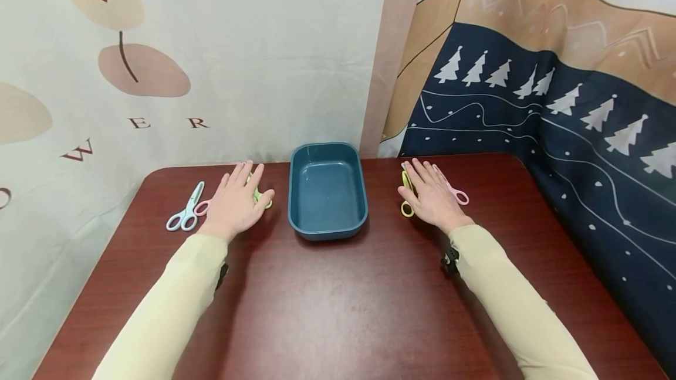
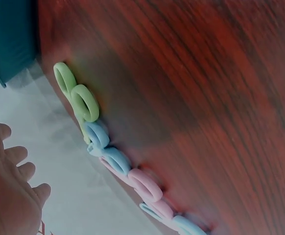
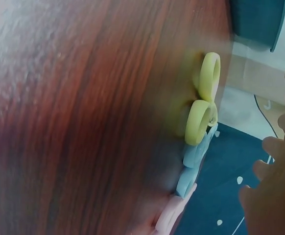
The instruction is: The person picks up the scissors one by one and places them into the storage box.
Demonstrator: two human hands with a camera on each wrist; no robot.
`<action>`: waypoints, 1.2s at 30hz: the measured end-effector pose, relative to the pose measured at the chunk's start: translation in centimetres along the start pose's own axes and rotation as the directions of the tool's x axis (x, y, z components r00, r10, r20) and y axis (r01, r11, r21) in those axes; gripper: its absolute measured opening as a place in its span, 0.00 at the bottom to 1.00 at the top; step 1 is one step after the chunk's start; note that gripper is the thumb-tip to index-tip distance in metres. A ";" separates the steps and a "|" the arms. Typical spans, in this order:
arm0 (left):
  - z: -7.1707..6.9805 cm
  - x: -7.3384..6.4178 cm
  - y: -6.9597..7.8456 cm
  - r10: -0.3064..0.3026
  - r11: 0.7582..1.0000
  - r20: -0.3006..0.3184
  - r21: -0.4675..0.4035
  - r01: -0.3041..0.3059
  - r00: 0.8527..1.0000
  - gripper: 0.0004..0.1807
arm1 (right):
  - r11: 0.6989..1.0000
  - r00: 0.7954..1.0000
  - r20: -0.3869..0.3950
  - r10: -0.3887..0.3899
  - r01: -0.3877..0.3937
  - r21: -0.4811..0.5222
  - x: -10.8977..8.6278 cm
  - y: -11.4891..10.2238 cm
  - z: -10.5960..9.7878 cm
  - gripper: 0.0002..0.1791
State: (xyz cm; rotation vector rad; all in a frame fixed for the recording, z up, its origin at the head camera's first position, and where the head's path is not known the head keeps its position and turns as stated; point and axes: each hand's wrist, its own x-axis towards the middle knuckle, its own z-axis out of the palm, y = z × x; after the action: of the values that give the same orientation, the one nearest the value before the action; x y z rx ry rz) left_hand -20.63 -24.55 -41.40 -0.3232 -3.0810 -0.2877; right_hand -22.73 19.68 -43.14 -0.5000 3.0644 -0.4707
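Note:
My left hand (image 1: 232,203), fingers spread and straight, hovers over a row of small scissors on the table. Light blue scissors (image 1: 186,211) lie left of it; pink scissors (image 1: 202,208) and green scissors (image 1: 262,197) are partly covered by the hand. In the left wrist view, another pair of blue scissors (image 2: 116,160) lies between the green and the pink ones. My right hand (image 1: 432,197), also with straight fingers, is above yellow scissors (image 1: 406,209), pink scissors (image 1: 460,197) and blue scissors (image 3: 193,155), the last mostly hidden from the head view. Both hands hold nothing.
A dark teal rectangular bin (image 1: 327,192) stands between the hands near the table's back edge, with nothing inside it. The reddish-brown wooden table (image 1: 338,304) meets printed cloth hangings (image 1: 264,63) at the back and right.

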 end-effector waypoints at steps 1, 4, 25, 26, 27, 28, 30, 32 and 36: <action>0.0 0.0 0.0 0.000 1.000 -0.001 -0.009 0.000 1.000 0.41 | 1.000 1.000 -0.006 -0.003 0.003 0.006 -0.1 0.0 0.0 0.41; 0.1 -0.1 0.2 0.008 0.999 -0.015 -0.032 -0.008 1.000 0.41 | 1.000 1.000 -0.021 -0.012 0.012 0.015 -0.2 -0.2 0.0 0.41; 1.2 -1.3 2.0 0.053 0.987 -0.111 -0.142 -0.069 0.992 0.41 | 0.979 0.998 -0.036 0.050 -0.042 0.201 -2.0 -1.1 0.7 0.40; 1.3 -1.3 2.1 0.055 0.987 -0.113 -0.146 -0.071 0.992 0.41 | 0.978 0.998 -0.039 0.050 -0.041 0.204 -2.1 -1.1 0.7 0.39; 1.4 -1.4 2.2 0.056 0.986 -0.113 -0.150 -0.073 0.992 0.42 | 0.978 0.998 -0.041 0.050 -0.040 0.205 -2.1 -1.1 0.7 0.39; 1.5 -1.4 2.3 0.057 0.985 -0.114 -0.155 -0.074 0.992 0.41 | 0.977 0.998 -0.042 0.050 -0.040 0.207 -2.2 -1.1 0.7 0.39; 1.7 -1.5 2.6 0.060 0.982 -0.116 -0.170 -0.079 0.991 0.41 | 0.976 0.998 -0.045 0.051 -0.041 0.215 -2.4 -1.1 0.8 0.39; 1.9 -1.7 2.9 0.058 0.979 -0.120 -0.189 -0.080 0.991 0.41 | 0.974 0.998 -0.046 0.053 -0.042 0.223 -2.5 -1.1 0.8 0.39; 2.2 -2.0 3.6 0.037 0.972 -0.105 -0.229 -0.060 0.994 0.42 | 0.974 0.998 -0.046 0.051 -0.039 0.224 -2.8 -1.0 1.0 0.38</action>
State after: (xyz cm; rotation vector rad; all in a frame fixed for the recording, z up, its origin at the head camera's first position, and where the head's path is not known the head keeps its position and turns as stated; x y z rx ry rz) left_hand -17.97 -21.13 -42.99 -0.3781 -2.9390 -0.6439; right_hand -19.75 19.33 -43.94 -0.4162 3.0093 -0.8270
